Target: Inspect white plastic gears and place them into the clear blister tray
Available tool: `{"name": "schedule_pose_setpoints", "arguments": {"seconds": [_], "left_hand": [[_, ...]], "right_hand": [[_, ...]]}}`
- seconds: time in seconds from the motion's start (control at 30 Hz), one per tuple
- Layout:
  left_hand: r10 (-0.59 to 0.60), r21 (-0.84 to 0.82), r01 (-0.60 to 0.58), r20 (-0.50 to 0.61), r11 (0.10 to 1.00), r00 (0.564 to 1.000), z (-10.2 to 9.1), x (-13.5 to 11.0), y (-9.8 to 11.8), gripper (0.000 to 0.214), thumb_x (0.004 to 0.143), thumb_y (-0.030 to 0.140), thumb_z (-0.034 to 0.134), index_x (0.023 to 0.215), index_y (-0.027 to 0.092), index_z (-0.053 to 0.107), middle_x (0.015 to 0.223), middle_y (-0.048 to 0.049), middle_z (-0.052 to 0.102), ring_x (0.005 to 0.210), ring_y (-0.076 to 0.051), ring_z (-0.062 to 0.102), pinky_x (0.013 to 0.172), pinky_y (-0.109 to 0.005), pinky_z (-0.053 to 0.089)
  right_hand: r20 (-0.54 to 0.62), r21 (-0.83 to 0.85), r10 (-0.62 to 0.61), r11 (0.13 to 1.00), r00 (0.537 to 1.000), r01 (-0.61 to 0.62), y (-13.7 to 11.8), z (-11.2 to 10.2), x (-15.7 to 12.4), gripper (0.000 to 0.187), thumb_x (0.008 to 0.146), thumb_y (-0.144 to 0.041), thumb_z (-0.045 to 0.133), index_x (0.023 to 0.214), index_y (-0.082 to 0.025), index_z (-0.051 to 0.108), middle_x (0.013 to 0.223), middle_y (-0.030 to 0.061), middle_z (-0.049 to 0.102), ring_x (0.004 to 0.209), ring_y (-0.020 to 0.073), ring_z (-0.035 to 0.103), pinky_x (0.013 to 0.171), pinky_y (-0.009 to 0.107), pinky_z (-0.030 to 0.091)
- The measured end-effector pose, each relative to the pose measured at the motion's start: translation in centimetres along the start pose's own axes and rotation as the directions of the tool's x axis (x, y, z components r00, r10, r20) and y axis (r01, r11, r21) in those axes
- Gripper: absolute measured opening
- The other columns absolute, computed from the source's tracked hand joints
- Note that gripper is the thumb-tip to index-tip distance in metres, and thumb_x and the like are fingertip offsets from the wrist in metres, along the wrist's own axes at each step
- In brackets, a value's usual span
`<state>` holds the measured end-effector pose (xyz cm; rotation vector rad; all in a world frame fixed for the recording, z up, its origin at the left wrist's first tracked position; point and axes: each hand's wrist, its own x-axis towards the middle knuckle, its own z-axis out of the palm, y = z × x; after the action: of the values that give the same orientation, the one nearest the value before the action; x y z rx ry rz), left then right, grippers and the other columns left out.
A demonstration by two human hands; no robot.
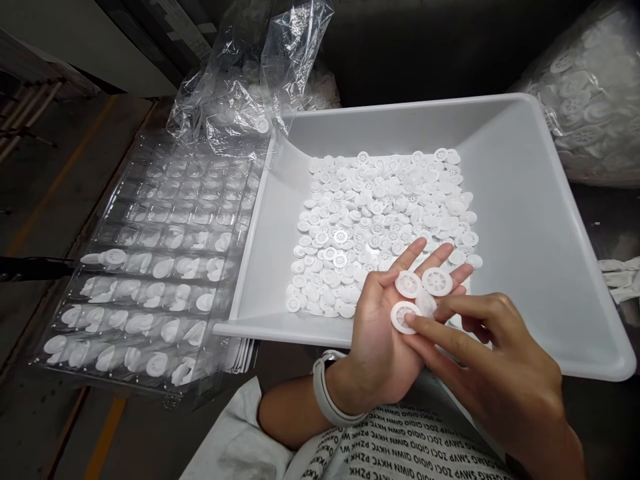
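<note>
My left hand [385, 333] is turned palm up over the near edge of the bin, its fingers stretched out. On its palm and fingers lie several white plastic spoked discs, among them one near the fingertips [437, 281] and one beside the thumb [409, 285]. My right hand [485, 340] reaches across from the right with bent fingers. Its index fingertip presses on the lowest disc [401, 318], and its thumb is close to that disc's rim. Another disc [425, 304] is partly hidden behind the right fingers. Many loose white discs [380, 207] cover the bin's floor beyond my hands.
The grey-white bin [520, 220] stands in front of me. To its left is a clear plastic compartment tray [165, 250], with discs in its nearer rows. Clear bags of discs stand behind the tray [240, 93] and at the far right [590, 100].
</note>
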<state>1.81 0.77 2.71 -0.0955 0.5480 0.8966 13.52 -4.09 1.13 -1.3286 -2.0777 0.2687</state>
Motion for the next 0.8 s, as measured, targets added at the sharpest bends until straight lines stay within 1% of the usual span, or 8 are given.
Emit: {"name": "schedule_pose_setpoints", "arguments": {"seconds": [0.1,0.2,0.27,0.33,0.57,0.8], "left_hand": [[-0.022,-0.002,0.022,0.019,1.000,1.000,0.10,-0.06,-0.08,0.050,0.091,0.030,0.035,0.139,0.016,0.042,0.141,-0.0122,0.050,0.127,-0.028,0.051,0.111,-0.039,0.035],[-0.013,0.009,0.013,0.048,1.000,0.999,0.10,-0.13,0.00,0.049,0.092,0.031,0.034,0.138,0.016,0.044,0.141,-0.0118,0.052,0.127,-0.028,0.051,0.113,-0.040,0.032],[-0.003,0.010,0.003,0.066,1.000,0.998,0.10,-0.22,0.06,0.049,0.092,0.031,0.032,0.138,0.016,0.044,0.140,-0.0115,0.052,0.127,-0.028,0.051,0.113,-0.040,0.033],[0.001,0.006,-0.002,0.073,1.000,0.997,0.11,-0.32,0.09,0.049,0.092,0.030,0.032,0.138,0.016,0.044,0.140,-0.0114,0.052,0.127,-0.028,0.051,0.112,-0.039,0.033],[-0.012,-0.002,0.012,0.094,1.000,0.995,0.04,-0.38,0.19,0.048,0.092,0.030,0.034,0.137,0.016,0.044,0.140,-0.0117,0.052,0.127,-0.028,0.051,0.112,-0.040,0.034],[-0.013,-0.012,0.014,0.132,1.000,0.991,-0.23,-0.51,0.34,0.050,0.091,0.031,0.035,0.139,0.017,0.041,0.143,-0.0103,0.049,0.129,-0.028,0.048,0.114,-0.041,0.031]], "right_hand": [[-0.077,0.047,0.037,0.998,0.996,-0.034,-0.12,0.28,-0.10,0.033,0.078,-0.003,0.068,0.106,-0.021,0.067,0.091,0.0044,0.055,0.076,0.0124,0.047,0.063,0.029,0.040],[-0.188,0.143,0.040,0.990,0.981,-0.013,-0.25,0.51,-0.26,0.030,0.076,0.001,0.069,0.100,-0.018,0.070,0.087,0.0038,0.059,0.073,0.0118,0.049,0.061,0.029,0.040],[-0.241,0.176,0.038,0.984,0.970,0.005,-0.36,0.68,-0.33,0.033,0.073,0.004,0.069,0.099,-0.016,0.071,0.087,0.0046,0.063,0.074,0.0134,0.053,0.061,0.029,0.042],[-0.262,0.181,0.034,0.983,0.964,0.015,-0.45,0.82,-0.35,0.034,0.071,0.007,0.069,0.098,-0.015,0.072,0.089,0.0057,0.065,0.076,0.0154,0.056,0.061,0.030,0.044],[-0.246,0.179,0.023,0.984,0.969,0.022,-0.53,0.57,-0.41,0.033,0.074,0.005,0.066,0.099,-0.015,0.072,0.092,0.0060,0.066,0.078,0.0166,0.058,0.060,0.030,0.045],[-0.192,0.164,0.029,0.987,0.981,0.003,-0.72,-0.09,-0.25,0.032,0.072,0.006,0.067,0.097,-0.014,0.072,0.096,0.0060,0.066,0.082,0.0167,0.059,0.064,0.031,0.047]]}}
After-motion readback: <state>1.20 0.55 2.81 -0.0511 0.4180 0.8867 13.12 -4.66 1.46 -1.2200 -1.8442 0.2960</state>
